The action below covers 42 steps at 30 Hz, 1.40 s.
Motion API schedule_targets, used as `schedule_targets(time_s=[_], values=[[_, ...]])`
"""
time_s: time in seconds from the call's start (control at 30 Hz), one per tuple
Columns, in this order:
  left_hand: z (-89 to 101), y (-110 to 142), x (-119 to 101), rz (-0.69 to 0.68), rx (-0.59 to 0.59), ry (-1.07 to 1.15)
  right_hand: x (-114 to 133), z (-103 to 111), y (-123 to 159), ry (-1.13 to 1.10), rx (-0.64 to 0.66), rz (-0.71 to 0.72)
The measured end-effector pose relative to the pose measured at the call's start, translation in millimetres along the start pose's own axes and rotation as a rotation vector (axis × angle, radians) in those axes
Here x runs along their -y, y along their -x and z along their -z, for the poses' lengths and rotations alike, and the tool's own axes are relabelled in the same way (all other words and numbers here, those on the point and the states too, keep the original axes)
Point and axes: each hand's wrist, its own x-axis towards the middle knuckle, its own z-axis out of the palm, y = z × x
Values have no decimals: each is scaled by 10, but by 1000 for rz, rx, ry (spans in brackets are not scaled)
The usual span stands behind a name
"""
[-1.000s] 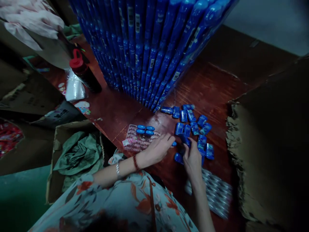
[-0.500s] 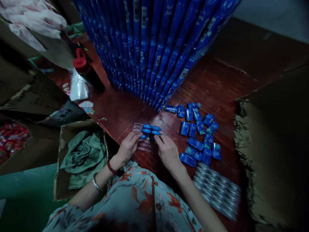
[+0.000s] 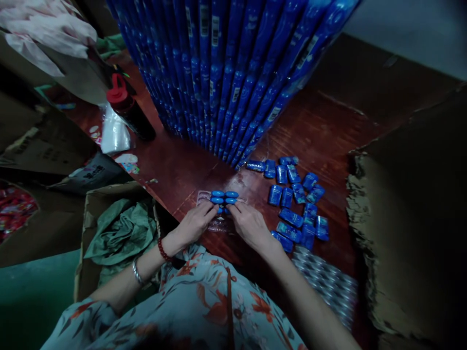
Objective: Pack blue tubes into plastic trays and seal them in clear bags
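Observation:
Several glossy blue oval pieces (image 3: 218, 193) lie in two short columns on a clear, patterned plastic piece (image 3: 219, 227) at the table's near edge. My left hand (image 3: 199, 221) has its fingers drawn together at the lower end of the left column, pinching a blue oval piece. From the other side, my right hand (image 3: 250, 222) pinches at the right column, thumb and fingertips closed on a blue oval piece. My fingers partly cover the lowest pieces. To the right, several blue wrapped packets (image 3: 291, 217) are scattered on the red-brown table (image 3: 175, 170).
A tall stack of blue wrapped packs (image 3: 226, 87) stands ahead. A dark bottle with a red lid (image 3: 131, 112) and clear bags (image 3: 115, 131) are at the left. A silvery ribbed sheet (image 3: 324, 279) lies at right, beside torn cardboard (image 3: 394, 233). A carton (image 3: 85, 228) holds green cloth.
My left hand has shifted slightly inward and my right hand has edged toward the columns. The two columns of blue pieces look closer together. The whole view has shifted a little.

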Motion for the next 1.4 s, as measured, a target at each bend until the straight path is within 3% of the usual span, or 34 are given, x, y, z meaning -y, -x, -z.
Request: schedule_targets(time_s=[0.1,0.2,0.27,0.37,0.43,0.53,0.63,0.73,0.8,0.9,1.0,1.07,1.17,1.3,1.4], values=[[38,-86,-1,-18,73,-92,48,-76,47,33,-62,-47],[72,-109,31,-58,9,-212,77,-103,143,47,-157,-76],[89,-82,37,-62,-68,-251,-8,-87,256,0,-256,-168],[82,-93,-74,-60,-224,-160,-350,-2,431,-63,-414,-522],[24,-236,-259,-85,-239,-15,-657,75,486,-63,-388,-795],[-192,-708,-626,-39,-34,146,-1038,153,439,-69,-111,-977],[-510,-1308,-897,136,139,87,-1215,142,341,-69,100,-898],[-776,-1707,-966,298,285,64,-1268,73,359,-90,129,-849],[-862,-1774,-941,315,335,81,-1282,25,462,-182,42,-885],[-825,-1622,-900,253,350,114,-1257,-20,680,-372,-240,-959],[-606,-1277,-901,108,258,232,-1094,-33,839,-650,-483,-981],[-402,-978,-885,29,167,353,-882,-36,871,-870,-507,-956],[-127,-485,-743,39,10,506,-470,-63,812,-1038,-430,-839],[-12,41,-366,151,-293,585,-34,-184,610,-864,-465,-509],[-81,227,-125,156,-400,494,73,-286,466,-673,-483,-290]])
